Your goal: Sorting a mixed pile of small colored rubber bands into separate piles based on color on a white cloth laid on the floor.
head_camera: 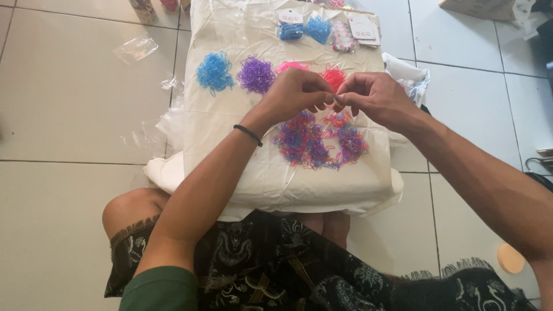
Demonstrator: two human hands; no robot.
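Nearest me, patterned dark cloth (276, 270) over my lap, then a cream cloth (259, 178) spread across a cushion on the tiled floor (69, 115).

On the cloth's near half sits the mixed pile (314, 143) of tiny elastic bands, purple, pink and blue tangled together. Just above it my left hand (296, 92) and right hand (374, 95) meet, fingers (329, 99) of both pinched tip to tip on something too small to make out, prob. a single band from that pile.

Handling, my guess: bands weigh next to nothing, soft, stretchy, cling to each other, so they'd come up in clumps. Best taken w/ thumb and forefinger tips on one loop, pulled gently so it doesn't snap or fling off.

Farther along, sorted heaps in a row: blue pile (214, 72), purple pile (256, 75), pink pile (291, 66), red pile (333, 76) partly behind my hands. At the far edge, small packets (322, 27) of bands on cards.
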